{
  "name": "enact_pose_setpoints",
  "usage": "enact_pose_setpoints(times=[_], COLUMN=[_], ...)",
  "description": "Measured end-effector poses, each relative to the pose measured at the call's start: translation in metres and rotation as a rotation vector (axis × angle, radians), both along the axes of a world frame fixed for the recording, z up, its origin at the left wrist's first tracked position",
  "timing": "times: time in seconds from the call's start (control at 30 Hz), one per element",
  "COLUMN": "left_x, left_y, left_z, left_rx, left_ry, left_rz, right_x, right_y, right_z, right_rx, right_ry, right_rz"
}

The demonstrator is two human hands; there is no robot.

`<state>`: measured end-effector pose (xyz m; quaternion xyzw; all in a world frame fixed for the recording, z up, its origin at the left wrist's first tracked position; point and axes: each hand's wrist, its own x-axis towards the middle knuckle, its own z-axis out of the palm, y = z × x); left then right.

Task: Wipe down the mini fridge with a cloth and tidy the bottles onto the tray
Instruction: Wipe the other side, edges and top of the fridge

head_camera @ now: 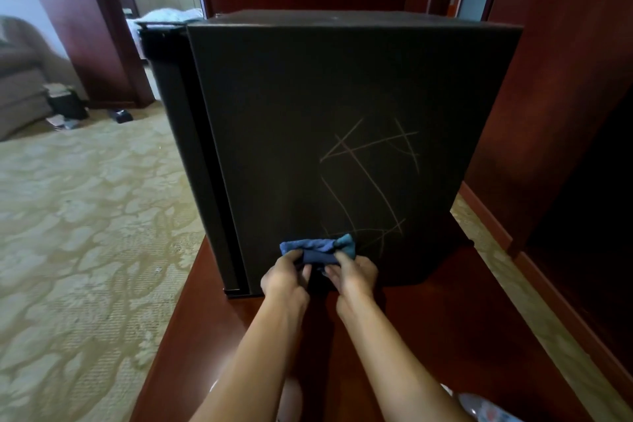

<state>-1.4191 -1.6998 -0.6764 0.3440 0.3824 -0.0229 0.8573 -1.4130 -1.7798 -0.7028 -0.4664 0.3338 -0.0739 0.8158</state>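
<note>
- Left hand (286, 272) and right hand (352, 272): each grip pinches the blue cloth (317, 248).
- Cloth pressed low against the black mini fridge (308, 134), standing on the wooden surface (445, 336).

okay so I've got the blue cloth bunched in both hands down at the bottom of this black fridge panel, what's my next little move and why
Probably press the blue cloth flat and sweep it up and right. Both the left hand and the right hand pinch it low on the mini fridge, and the pale scratch-like lines sit just above and to the right, seemingly unwiped. Whether they will wipe off, I cannot tell.
</note>
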Motion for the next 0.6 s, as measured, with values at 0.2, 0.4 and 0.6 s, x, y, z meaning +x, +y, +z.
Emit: enact_pose_setpoints(times=[0.2,0.4,0.6], left_x=[0.003,0.001,-0.012], left_y=[-0.002,-0.004,-0.003], left_z=[0.042,0.068,0.051], left_rx=[-0.03,0.102,0.145], left_ry=[-0.101,-0.259,-0.16], left_rz=[0.015,0.085,0.101], right_x=[0.007,0.012,0.001], right_y=[-0.002,0.003,0.008], right_z=[0.048,0.075,0.056], right_rx=[0.005,-0.015,-0.061], right_ry=[-0.126,-0.275,-0.129], right_rz=[-0.034,-0.093,-0.023])
